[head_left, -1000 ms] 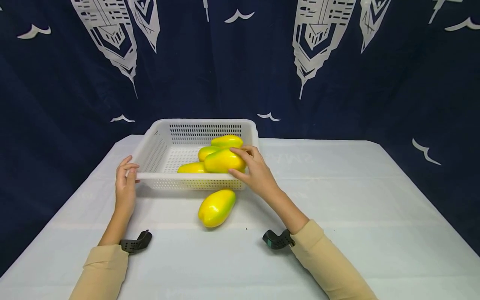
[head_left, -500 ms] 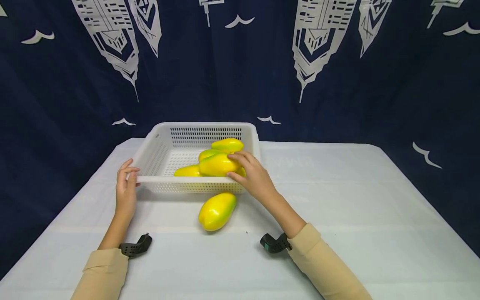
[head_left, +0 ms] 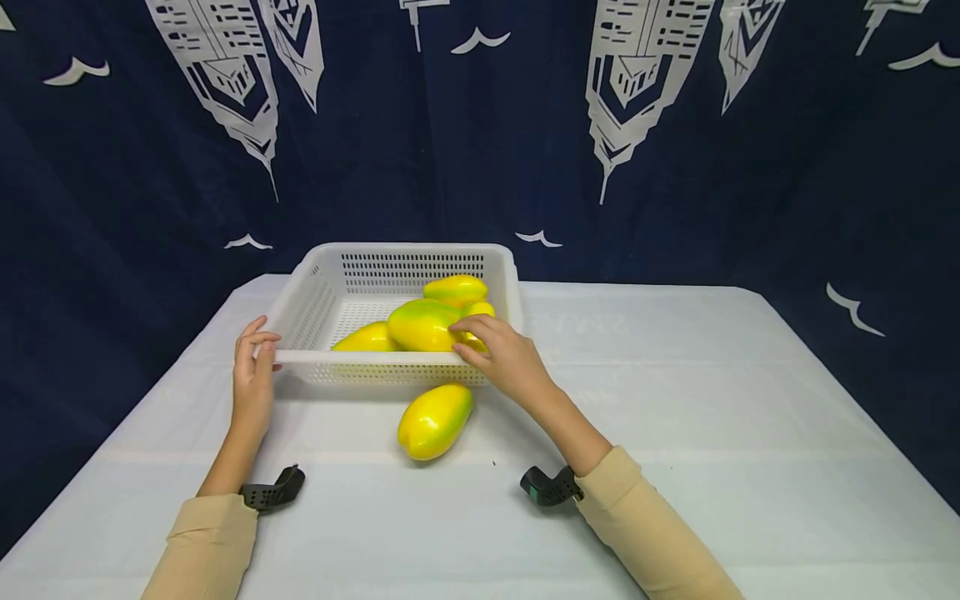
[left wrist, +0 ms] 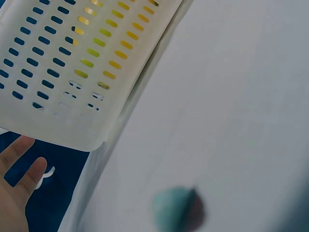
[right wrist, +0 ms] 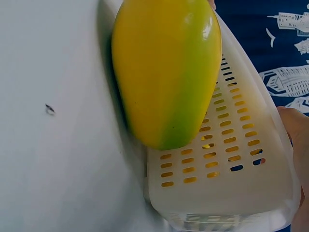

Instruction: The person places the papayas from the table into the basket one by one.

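Observation:
A white perforated plastic basket (head_left: pixel 390 357) holds several yellow-green papayas. My left hand (head_left: pixel 252 367) grips its front left corner, fingers over the rim; in the left wrist view my left thumb (left wrist: pixel 34 176) shows beside that corner. My right hand (head_left: pixel 506 357) reaches over the front right rim, fingers loosely bent, fingertips right at the end of a papaya (head_left: pixel 422 326). Behind these fingers is another papaya (head_left: pixel 477 310), partly hidden. One papaya (head_left: pixel 366 337) lies at the left of the group, another (head_left: pixel 455 288) at the back.
A single papaya (head_left: pixel 435 422) lies on the white-covered table (head_left: pixel 675 417) in front of the basket; it looms large in the right wrist view. Behind the table hangs a dark blue curtain (head_left: pixel 465 150) with white prints. Each wrist wears a black camera mount.
The papaya at my right fingertips has moved left inside the basket and turned greener side up, pushing the left papaya leftward. My right hand has shifted slightly left; my left hand stays at the corner.

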Motion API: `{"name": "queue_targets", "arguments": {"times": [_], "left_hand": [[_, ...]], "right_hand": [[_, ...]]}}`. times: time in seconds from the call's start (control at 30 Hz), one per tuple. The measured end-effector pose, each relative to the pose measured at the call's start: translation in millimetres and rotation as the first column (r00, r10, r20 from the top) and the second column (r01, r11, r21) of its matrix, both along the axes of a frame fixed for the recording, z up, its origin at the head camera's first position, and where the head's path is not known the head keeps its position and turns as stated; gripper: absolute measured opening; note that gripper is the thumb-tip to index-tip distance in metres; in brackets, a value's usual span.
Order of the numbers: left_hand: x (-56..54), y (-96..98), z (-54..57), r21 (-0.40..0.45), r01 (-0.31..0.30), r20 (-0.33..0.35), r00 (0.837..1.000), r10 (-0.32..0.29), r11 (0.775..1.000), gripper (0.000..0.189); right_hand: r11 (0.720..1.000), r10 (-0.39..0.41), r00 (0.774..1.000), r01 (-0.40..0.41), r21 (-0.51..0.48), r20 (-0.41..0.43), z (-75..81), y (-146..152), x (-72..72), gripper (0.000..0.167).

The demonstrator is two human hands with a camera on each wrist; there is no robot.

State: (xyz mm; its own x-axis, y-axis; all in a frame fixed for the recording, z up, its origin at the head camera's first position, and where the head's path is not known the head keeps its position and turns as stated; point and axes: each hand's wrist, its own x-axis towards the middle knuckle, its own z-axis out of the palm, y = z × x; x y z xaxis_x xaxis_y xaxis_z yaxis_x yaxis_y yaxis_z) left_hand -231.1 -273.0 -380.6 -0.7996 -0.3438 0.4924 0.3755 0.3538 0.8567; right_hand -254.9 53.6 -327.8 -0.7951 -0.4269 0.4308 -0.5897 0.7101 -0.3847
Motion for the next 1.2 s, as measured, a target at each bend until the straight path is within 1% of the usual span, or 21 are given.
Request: {"name": "queue_targets", "arguments": {"times": [0.13,0.33,0.43,0.63,0.73,0.87,1.07,1.2], "left_hand": [[-0.6,-1.3,-2.0,0.002,0.005,0.000,1.000,-0.005,1.000,0.031],[-0.8,-1.6,-2.6,0.001,0.004,0.000,1.000,-0.004,1.000,0.029],[1.5,0.9,1.3,-0.007,0.000,0.006,1.000,0.000,1.000,0.029],[13.0,11.9,16.0,0.004,0.003,0.010,1.000,-0.003,1.000,0.027],[15.1,14.4,19.0,-0.001,-0.002,0.005,1.000,0.002,1.000,0.027],[16.0,14.9,19.9,-0.006,-0.006,0.008,1.000,0.006,1.000,0.028],[16.8,15.9,20.0,0.004,-0.007,0.019,1.000,0.007,1.000,0.029],[16.4,16.0,19.7,0.010,-0.001,0.023,1.000,0.001,1.000,0.029]], "right_hand": [[1.000,0.003,1.000,-0.003,0.001,0.010,-0.6,0,2.0,0.027],[0.998,0.029,0.999,-0.028,-0.051,0.016,-2.0,3,5.9,0.029],[0.995,0.044,0.998,-0.040,-0.091,0.043,-1.2,4,8.6,0.031],[0.987,0.074,0.988,-0.054,-0.151,0.134,0.9,6,15.3,0.033],[0.982,0.092,0.984,-0.064,-0.176,0.151,1.2,7,18.2,0.033],[0.968,0.129,0.982,-0.095,-0.230,0.140,-0.2,8,21.2,0.033],[0.935,0.197,0.973,-0.150,-0.320,0.120,-2.7,12,26.6,0.035],[0.917,0.228,0.968,-0.177,-0.358,0.103,-4.9,14,31.5,0.037]]}}
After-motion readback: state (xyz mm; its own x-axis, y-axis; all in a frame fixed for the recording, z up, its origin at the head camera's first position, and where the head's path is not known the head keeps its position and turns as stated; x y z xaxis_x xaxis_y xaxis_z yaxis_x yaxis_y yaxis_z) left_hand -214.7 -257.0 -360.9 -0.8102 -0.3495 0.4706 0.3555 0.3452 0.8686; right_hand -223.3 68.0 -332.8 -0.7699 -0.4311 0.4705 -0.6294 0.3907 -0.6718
